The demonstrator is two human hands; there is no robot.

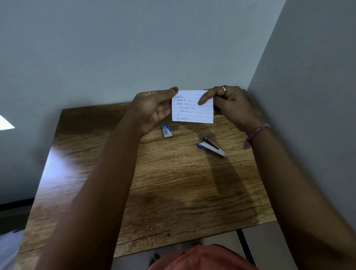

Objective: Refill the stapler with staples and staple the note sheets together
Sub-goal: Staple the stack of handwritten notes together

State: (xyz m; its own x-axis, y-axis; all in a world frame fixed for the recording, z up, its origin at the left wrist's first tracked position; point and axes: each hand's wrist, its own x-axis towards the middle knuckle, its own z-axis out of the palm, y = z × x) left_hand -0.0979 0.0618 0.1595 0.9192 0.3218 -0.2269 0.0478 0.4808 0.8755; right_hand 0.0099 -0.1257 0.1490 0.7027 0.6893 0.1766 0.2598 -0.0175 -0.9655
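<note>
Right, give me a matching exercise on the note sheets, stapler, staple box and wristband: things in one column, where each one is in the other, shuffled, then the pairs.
Things
1. note sheets
2. stapler
3. staple box
4. wristband

Places
A. lying on the table, below the left hand
B. held up between both hands
C. around the wrist of the right hand
D. lying on the table, nearest the right forearm

Pairs: 1-B, 2-D, 3-A, 4-C

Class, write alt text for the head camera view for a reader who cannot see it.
Two hands, left hand and right hand, hold up handwritten note sheets above a wooden table. On the table lie a small staple box and a stapler.
</note>
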